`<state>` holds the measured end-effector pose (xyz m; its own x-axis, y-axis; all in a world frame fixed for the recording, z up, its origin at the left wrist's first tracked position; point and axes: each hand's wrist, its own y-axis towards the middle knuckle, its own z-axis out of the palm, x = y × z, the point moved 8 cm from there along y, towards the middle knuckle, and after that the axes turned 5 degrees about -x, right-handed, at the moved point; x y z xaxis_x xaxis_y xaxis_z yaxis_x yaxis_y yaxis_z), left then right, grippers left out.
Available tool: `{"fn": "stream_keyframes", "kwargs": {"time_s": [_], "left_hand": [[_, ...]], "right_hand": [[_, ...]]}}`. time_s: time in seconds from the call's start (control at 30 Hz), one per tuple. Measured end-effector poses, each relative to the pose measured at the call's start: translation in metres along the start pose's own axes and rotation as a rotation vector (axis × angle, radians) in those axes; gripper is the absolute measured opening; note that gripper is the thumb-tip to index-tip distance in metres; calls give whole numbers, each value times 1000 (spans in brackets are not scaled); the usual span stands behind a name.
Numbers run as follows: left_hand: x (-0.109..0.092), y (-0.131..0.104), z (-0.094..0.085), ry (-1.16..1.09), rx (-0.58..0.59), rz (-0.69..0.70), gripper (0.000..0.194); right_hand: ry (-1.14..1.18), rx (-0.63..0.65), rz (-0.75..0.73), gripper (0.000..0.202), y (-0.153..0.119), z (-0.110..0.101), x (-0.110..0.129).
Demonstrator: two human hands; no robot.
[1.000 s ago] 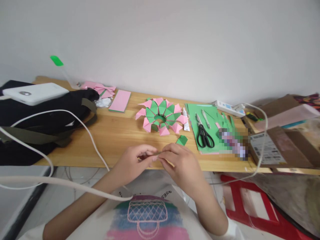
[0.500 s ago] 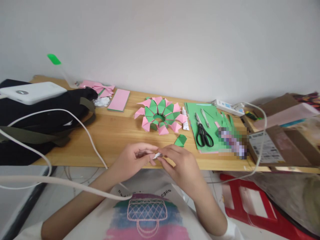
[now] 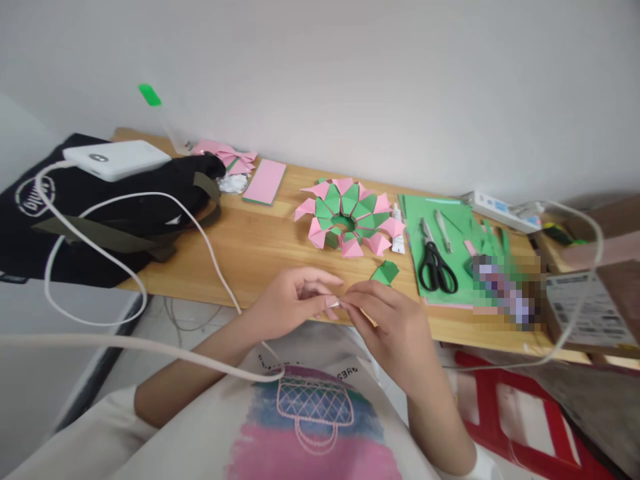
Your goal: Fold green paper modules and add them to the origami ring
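Close to the table's front edge, my left hand (image 3: 295, 301) and my right hand (image 3: 387, 320) meet at the fingertips. Between them they pinch a small white piece (image 3: 333, 304), thin like paper or tape; its exact kind does not show. Just beyond my right hand lies a folded green paper piece (image 3: 385, 272). Further back sits a ring of folded paper (image 3: 349, 200), green inside with pink points around its rim. A white glue tube (image 3: 398, 230) lies against the ring's right side.
Green paper sheets (image 3: 410, 220) carry black-handled scissors (image 3: 437, 270) and a craft knife (image 3: 443, 231). Pink paper (image 3: 265, 181) and crumpled white bits (image 3: 233, 183) lie back left. A black bag (image 3: 125, 220) bears a white power bank (image 3: 117, 160); its cable (image 3: 210, 250) loops over the table edge.
The view has turned left, so everything sits further right. The white piece shows less between my fingertips, and my hands have drawn closer together.
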<state>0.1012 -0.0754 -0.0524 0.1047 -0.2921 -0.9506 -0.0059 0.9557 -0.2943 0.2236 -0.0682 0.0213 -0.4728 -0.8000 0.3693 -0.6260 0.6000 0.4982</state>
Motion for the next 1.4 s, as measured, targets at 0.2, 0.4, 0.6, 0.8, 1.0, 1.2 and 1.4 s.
{"fn": "stream_keyframes", "kwargs": {"time_s": [0.2, 0.4, 0.6, 0.8, 1.0, 1.2, 1.4], "left_hand": [[-5, -3, 5, -183, 72, -24, 23], [-11, -7, 9, -185, 121, -4, 28], [-5, -10, 17, -213, 228, -71, 34], [20, -8, 29, -285, 426, -258, 45], [32, 0, 31, -208, 401, -244, 42], [10, 5, 18, 69, 112, -7, 25], [3, 7, 15, 244, -15, 59, 24]], "right_hand": [[-105, -114, -229, 10, -2, -8, 18], [-101, -121, -305, 15, -14, -9, 25], [-107, -87, -311, 22, -22, -17, 37], [-34, -37, -277, 33, -24, -21, 45], [-106, 28, -240, 36, -28, -12, 39], [-95, -41, 114, 20, -27, 0, -4], [-117, -84, 396, 44, -39, 11, -36]]}}
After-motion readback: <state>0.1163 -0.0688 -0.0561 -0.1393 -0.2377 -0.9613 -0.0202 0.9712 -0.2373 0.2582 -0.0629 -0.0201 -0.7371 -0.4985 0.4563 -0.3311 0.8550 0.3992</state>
